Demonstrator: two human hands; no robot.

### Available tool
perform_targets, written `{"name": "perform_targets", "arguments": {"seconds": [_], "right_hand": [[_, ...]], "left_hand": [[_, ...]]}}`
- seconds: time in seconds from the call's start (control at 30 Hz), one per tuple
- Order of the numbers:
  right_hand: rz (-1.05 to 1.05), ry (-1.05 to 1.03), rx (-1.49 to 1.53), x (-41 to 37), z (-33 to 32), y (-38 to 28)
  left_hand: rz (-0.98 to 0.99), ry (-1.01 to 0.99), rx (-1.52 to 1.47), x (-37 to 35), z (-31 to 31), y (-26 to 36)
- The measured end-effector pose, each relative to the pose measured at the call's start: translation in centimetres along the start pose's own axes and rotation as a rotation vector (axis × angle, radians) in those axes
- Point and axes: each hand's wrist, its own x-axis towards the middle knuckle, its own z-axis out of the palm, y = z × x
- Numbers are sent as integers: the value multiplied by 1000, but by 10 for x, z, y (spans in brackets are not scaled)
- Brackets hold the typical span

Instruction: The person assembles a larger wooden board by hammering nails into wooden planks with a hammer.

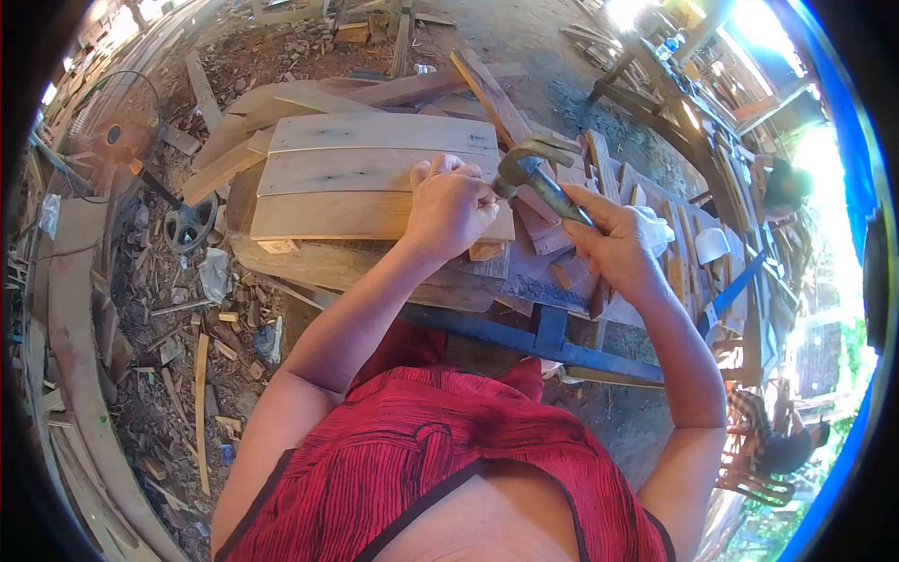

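A claw hammer (541, 178) is gripped by the handle in my right hand (613, 234), its metal head tilted up and to the left. Close to the hammer's head, my left hand (448, 208) is closed with the thumb and fingers pinched together; whatever they hold, if anything, is too small to make out. That hand is over the right part of a panel of three boards (351, 169) laid edge to edge. Under the panel's near edge, the ends of short wood blocks (279, 246) show. The panel is on a thick wooden slab (365, 272).
Loose planks (492, 94) lie beyond and right of the panel. A blue-handled saw (732, 292) is at the right among wood pieces. A standing fan (117, 131) is at the left, with scraps littering the ground. A person (787, 445) is at the far right.
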Motion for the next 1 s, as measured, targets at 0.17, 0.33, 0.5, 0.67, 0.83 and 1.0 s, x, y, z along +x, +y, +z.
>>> {"name": "perform_targets", "arguments": {"seconds": [0.17,0.33,0.5,0.67,0.83,1.0], "right_hand": [[22,67,53,-5,-1,-15],[9,-2,-44,-3,1,-2],[11,90,91,-8,-2,-23],[34,38,-8,-6,3,-5],[21,38,3,-7,-1,-16],[8,40,-131,-7,3,-10]], "left_hand": [[-47,-61,-3,1,-5,3],[-34,-48,56,1,-3,3],[-24,-46,13,0,-4,3],[-22,-45,21,-2,-3,3],[-29,-37,15,-2,-4,3],[-28,-25,-6,-1,-2,1]]}}
